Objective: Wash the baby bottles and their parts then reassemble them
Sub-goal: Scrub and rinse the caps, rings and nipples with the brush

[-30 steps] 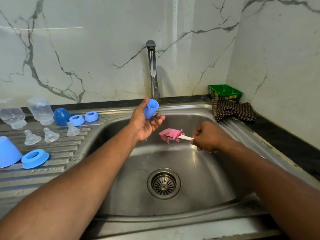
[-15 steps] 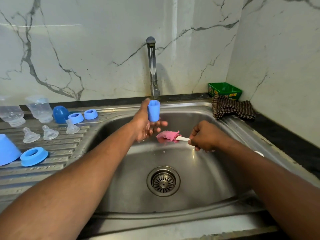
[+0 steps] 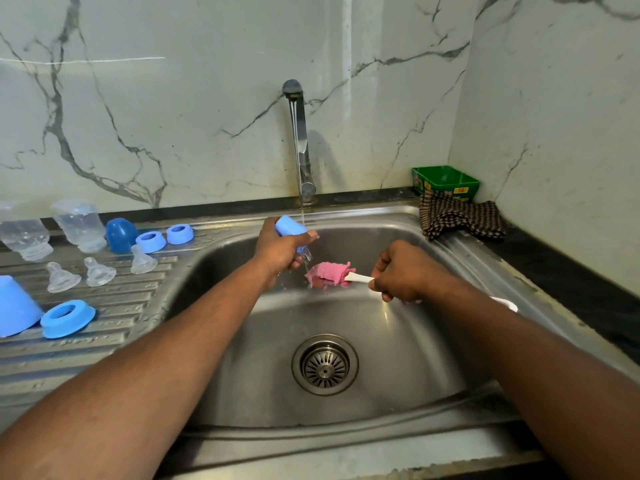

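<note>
My left hand (image 3: 282,249) grips a small blue bottle cap (image 3: 289,230) under the thin stream from the tap (image 3: 298,133), tipped so water spills out of its mouth. My right hand (image 3: 403,271) grips the white handle of a brush with a pink sponge head (image 3: 328,274), held just right of the cap over the sink basin (image 3: 398,341). On the drainboard (image 3: 121,306) at left lie two clear bottles (image 3: 81,225), three clear teats (image 3: 100,271), a dark blue cap (image 3: 121,234), three blue collar rings (image 3: 67,318) and a large blue cap (image 3: 14,311).
A brown checked cloth (image 3: 460,220) lies on the sink's right rim, with a green box (image 3: 445,180) behind it in the corner. The drain strainer (image 3: 325,365) sits mid-basin. Marble walls close in at the back and right.
My left hand turned the blue cap from mouth-up to tipped over under the stream, and water now pours out of it. The brush has stayed nearly in place.
</note>
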